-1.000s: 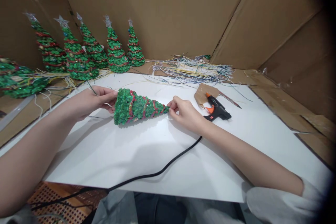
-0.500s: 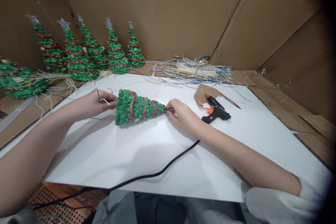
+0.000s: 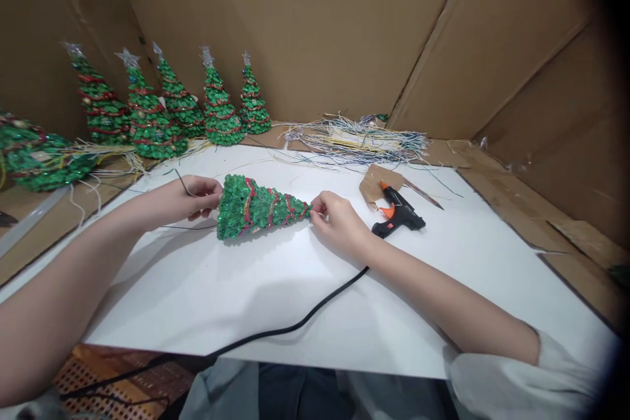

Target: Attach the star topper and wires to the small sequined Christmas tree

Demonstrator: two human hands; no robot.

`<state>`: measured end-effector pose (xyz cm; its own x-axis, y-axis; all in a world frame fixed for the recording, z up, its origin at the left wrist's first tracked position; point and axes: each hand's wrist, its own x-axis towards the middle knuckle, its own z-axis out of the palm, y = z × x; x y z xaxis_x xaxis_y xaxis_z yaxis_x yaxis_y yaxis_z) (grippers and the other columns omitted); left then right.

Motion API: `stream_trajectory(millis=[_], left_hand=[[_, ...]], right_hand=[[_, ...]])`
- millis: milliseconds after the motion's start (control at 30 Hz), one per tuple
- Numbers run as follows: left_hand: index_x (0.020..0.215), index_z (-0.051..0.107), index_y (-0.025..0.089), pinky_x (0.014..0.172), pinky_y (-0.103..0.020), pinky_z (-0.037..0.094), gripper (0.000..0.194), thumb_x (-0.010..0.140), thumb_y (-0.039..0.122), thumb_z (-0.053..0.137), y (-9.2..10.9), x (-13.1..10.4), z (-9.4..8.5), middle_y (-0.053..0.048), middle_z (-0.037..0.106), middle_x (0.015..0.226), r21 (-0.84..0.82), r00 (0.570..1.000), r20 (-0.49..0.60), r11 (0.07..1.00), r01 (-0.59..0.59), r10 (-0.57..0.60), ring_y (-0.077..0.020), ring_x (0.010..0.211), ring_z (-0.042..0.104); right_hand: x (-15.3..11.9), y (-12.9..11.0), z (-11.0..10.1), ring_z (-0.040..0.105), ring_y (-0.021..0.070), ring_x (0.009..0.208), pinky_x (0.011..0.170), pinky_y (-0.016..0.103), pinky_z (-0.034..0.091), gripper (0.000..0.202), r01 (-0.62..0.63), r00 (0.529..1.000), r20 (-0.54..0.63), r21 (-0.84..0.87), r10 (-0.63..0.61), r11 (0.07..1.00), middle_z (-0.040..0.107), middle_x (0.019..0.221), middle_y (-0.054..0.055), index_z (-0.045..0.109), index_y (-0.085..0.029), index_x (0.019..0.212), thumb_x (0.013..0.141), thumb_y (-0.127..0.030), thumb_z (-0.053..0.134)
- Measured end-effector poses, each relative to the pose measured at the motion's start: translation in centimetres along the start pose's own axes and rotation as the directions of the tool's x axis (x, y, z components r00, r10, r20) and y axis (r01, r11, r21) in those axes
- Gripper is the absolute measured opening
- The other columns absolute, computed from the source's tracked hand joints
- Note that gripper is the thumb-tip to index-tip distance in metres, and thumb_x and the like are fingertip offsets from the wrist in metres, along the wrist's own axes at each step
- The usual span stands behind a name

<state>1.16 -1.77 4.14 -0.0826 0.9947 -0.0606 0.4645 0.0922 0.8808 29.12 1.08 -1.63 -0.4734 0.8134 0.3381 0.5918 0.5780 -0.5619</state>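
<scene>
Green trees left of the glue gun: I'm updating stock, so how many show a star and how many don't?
Star-topped trees: 5
Held tree, no star visible: 1
Left-edge tree, cut off, no star visible: 1
Total: 7

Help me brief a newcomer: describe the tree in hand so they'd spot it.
Start at the white table. Near its middle, the tree is held sideways, base at the left hand, tip pinched by the right hand. Unlike the star-topped trees standing behind and the far-left tree, it lies between both hands.
</scene>
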Motion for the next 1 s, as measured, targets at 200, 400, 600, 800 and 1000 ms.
stream_trajectory(millis=[200, 400, 600, 800, 1000], left_hand=[[0.053, 0.055, 0.016, 0.034, -0.019, 0.036, 0.02, 0.065, 0.027, 0.065, 0.3, -0.2, 0.1, -0.003, 0.051, 0.049, -0.146, 0.979, 0.2, 0.987, 0.073, -0.043, -0.013, 0.044, 0.047], [0.052, 0.051, 0.015, 0.043, -0.018, 0.043, 0.022, 0.061, 0.026, 0.068, -0.5, 0.2, 1.0, 0.001, 0.05, 0.052, -0.333, 0.988, 0.145, 0.938, 0.097, -0.051, -0.0084, 0.047, 0.046], [0.062, 0.061, 0.014, 0.049, -0.017, 0.046, 0.021, 0.051, 0.024, 0.076, -1.1, 0.6, 1.3, -0.001, 0.059, 0.058, -0.433, 0.99, 0.111, 0.893, 0.125, -0.085, -0.0094, 0.053, 0.054], [0.07, 0.068, 0.013, 0.055, -0.019, 0.051, 0.025, 0.051, 0.024, 0.08, -1.2, 0.7, 1.2, -0.006, 0.067, 0.069, -0.482, 0.983, 0.136, 0.858, 0.176, -0.125, -0.0136, 0.061, 0.062], [0.073, 0.071, 0.014, 0.063, -0.02, 0.054, 0.028, 0.052, 0.029, 0.08, -0.8, 0.5, 1.5, -0.008, 0.071, 0.08, -0.551, 0.984, 0.122, 0.815, 0.177, -0.132, -0.0164, 0.072, 0.065]], right_hand=[[0.1, 0.2, 0.1, 0.05, 0.0135, 0.067, 0.062, 0.025, 0.037, 0.009, -0.034, 0.999, -0.024, 0.082, 0.036, 0.996, 0.057, 0.074, 0.001, 0.042, -0.02, 0.067, 0.071, -0.012, 0.046], [0.0, 0.3, 0.1, 0.052, 0.0132, 0.068, 0.062, 0.025, 0.038, 0.009, -0.04, 0.999, -0.027, 0.091, 0.042, 0.995, 0.058, 0.075, 0.001, 0.041, -0.02, 0.067, 0.07, -0.013, 0.045], [0.0, 0.1, 0.1, 0.052, 0.0134, 0.067, 0.061, 0.025, 0.038, 0.009, -0.037, 0.998, -0.04, 0.108, 0.042, 0.993, 0.058, 0.075, 0.002, 0.039, -0.02, 0.066, 0.069, -0.014, 0.045], [-0.1, 0.3, 0.3, 0.052, 0.0133, 0.066, 0.061, 0.026, 0.04, 0.008, -0.034, 0.998, -0.047, 0.131, 0.041, 0.991, 0.058, 0.075, 0.002, 0.039, -0.02, 0.067, 0.07, -0.016, 0.045], [-0.2, 0.4, 0.4, 0.052, 0.0131, 0.065, 0.061, 0.025, 0.039, 0.004, -0.051, 0.997, -0.048, 0.13, 0.058, 0.99, 0.057, 0.071, 0.001, 0.046, -0.019, 0.071, 0.074, -0.017, 0.047]])
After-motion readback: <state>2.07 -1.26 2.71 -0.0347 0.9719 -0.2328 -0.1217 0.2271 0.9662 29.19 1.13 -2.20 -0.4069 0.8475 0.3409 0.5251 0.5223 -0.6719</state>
